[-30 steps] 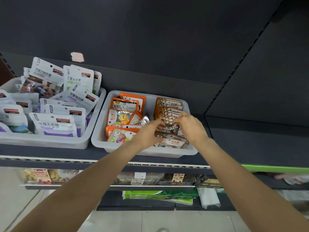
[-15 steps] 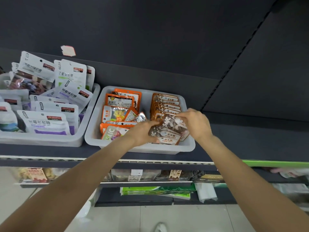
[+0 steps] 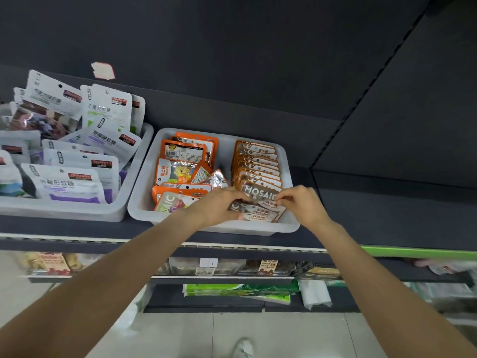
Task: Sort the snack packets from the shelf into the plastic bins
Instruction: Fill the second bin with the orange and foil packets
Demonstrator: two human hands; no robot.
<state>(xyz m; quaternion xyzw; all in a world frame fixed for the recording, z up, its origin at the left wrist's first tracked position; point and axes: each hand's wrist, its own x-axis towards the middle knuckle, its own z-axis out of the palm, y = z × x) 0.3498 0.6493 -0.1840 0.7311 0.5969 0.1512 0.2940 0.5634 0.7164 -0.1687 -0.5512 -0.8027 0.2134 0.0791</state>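
Hands meet over the right-hand plastic bin (image 3: pixel 289 226), left hand (image 3: pixel 219 202) and right hand (image 3: pixel 300 204) both pinching the brown stone-candy packets (image 3: pixel 260 202) at its near-right corner.

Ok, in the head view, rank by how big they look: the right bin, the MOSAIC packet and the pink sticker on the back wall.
1. Right bin, clearly largest.
2. MOSAIC packet, partly hidden by both hands.
3. Pink sticker, though it sits farther back, so unsure.

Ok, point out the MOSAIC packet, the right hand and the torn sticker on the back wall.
MOSAIC packet (image 3: pixel 260 191), head view, its printed lettering.
Right hand (image 3: pixel 304 205), head view, its back.
Torn sticker (image 3: pixel 102 71), head view, its middle.
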